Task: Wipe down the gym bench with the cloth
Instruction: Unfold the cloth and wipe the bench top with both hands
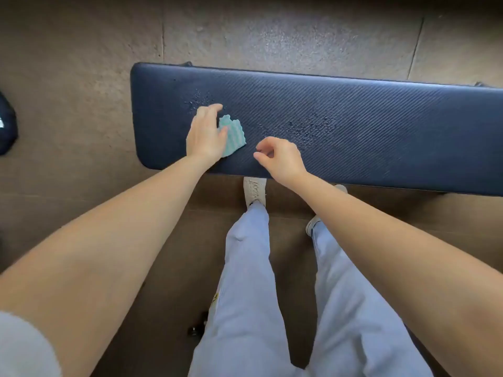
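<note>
The left hand (pixel 205 134) presses the cloth (pixel 234 135) flat on the desk's (pixel 394 99) left end with fingers spread, the right hand (pixel 283 159) hovers loosely curled and empty, and droplets (pixel 310 126) mid-desk want wiping.

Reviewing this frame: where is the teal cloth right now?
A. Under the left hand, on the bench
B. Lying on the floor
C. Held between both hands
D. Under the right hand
A: the cloth lies on the bench with the left hand resting on it, while the right hand beside it holds nothing.
</note>
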